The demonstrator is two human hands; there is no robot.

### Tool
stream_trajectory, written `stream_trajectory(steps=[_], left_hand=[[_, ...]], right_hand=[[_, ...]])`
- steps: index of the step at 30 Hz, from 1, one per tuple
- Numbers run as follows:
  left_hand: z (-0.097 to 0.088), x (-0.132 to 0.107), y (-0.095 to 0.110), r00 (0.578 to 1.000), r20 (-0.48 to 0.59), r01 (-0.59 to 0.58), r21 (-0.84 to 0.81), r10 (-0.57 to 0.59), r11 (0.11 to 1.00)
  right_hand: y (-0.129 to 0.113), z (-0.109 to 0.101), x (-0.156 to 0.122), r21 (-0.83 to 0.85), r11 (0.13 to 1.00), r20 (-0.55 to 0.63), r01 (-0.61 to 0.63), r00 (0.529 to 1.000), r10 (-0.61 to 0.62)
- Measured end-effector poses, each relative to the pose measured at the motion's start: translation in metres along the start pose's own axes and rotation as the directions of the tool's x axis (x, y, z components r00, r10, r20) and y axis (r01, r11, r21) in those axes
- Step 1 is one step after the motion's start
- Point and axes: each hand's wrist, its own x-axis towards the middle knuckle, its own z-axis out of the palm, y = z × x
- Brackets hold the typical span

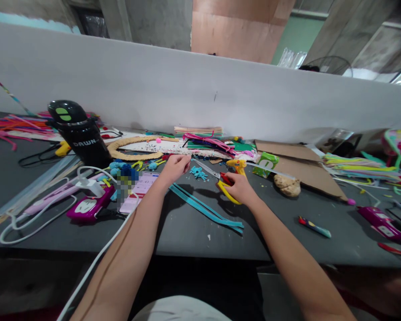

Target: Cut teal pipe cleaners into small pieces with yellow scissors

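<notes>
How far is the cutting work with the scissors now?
Done, it seems: a small teal figure lies near the blades. In hand: the right hand holds the scissors; the left hand pinches something too small to tell. Left: the long teal strips lie whole.

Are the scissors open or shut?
Shut, it seems: the scissors in the right hand show one narrow blade line, no gap visible.

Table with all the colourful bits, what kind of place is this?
Probably a craft workshop: the dark table holds heaps of pipe cleaners and a yellow glue gun, and the right hand grips yellow-handled scissors.
</notes>
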Motion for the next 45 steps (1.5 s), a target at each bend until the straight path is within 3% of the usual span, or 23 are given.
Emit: stream_trajectory(steps=[10, 18, 25, 32, 45], left_hand=[[0.0002, 0.0012, 0.0002, 1.000, 0.010, 0.030, -0.071, -0.029, 0.997], [-0.0008, 0.0036, -0.0056, 0.999, -0.050, 0.004, -0.073, -0.008, 0.997], [-0.0015, 0.0015, -0.0015, 0.996, -0.043, -0.075, 0.048, 0.077, 0.996], [-0.0023, 0.0028, -0.0043, 0.995, -0.075, -0.057, 0.056, 0.061, 0.997], [-0.0019, 0.0023, -0.0034, 0.997, -0.054, -0.057, 0.087, 0.062, 0.995]], right_hand=[[-0.0004, -0.0002, 0.0006, 0.026, 1.000, 0.007, -0.002, 1.000, 0.002], [-0.0008, 0.0010, 0.0007, 0.015, 1.000, 0.001, -0.003, 1.000, 0.003], [-0.0017, 0.0026, -0.0008, 0.026, 1.000, -0.014, -0.017, 1.000, 0.017], [-0.0015, 0.0026, -0.0015, 0.022, 0.999, -0.048, -0.027, 0.998, 0.028], [-0.0007, 0.0005, 0.0004, -0.007, 1.000, 0.005, -0.004, 1.000, 0.004]])
